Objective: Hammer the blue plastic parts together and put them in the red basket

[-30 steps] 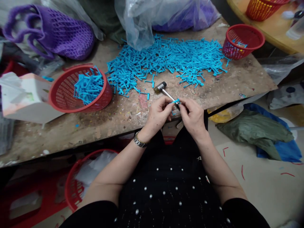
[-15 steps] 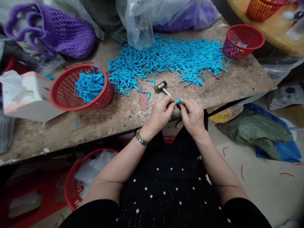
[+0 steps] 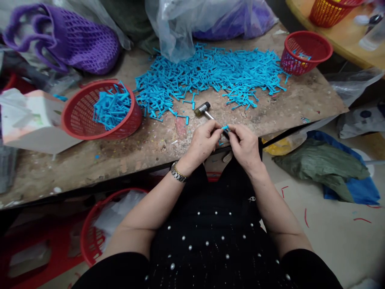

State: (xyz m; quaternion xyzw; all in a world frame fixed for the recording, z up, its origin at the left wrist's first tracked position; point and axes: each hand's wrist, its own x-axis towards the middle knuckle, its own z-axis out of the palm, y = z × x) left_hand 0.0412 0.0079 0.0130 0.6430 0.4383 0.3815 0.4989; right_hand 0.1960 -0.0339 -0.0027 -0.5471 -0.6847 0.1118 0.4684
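Between my fingertips is a small blue plastic piece (image 3: 225, 127), held at the table's front edge. My left hand (image 3: 202, 140) pinches its left end and my right hand (image 3: 244, 145) closes on the other end. Just beyond my hands lies a small mallet (image 3: 202, 109) with a dark head; its metal handle runs back under my fingers. A wide heap of blue plastic pieces (image 3: 207, 74) spreads across the table (image 3: 144, 154). To the left, a red basket (image 3: 72, 116) holds more of these blue pieces.
At the right back stands a smaller red basket (image 3: 306, 64) with a few pieces inside. A tissue box (image 3: 39, 120) and a purple mesh bag (image 3: 81, 40) are at the left. Clear plastic bags (image 3: 174, 32) lean over the heap. Below the table is another red basket (image 3: 87, 228).
The whole view has shifted very slightly. Both hands stay in the same place, still pinching the small blue piece, with only small finger movement.
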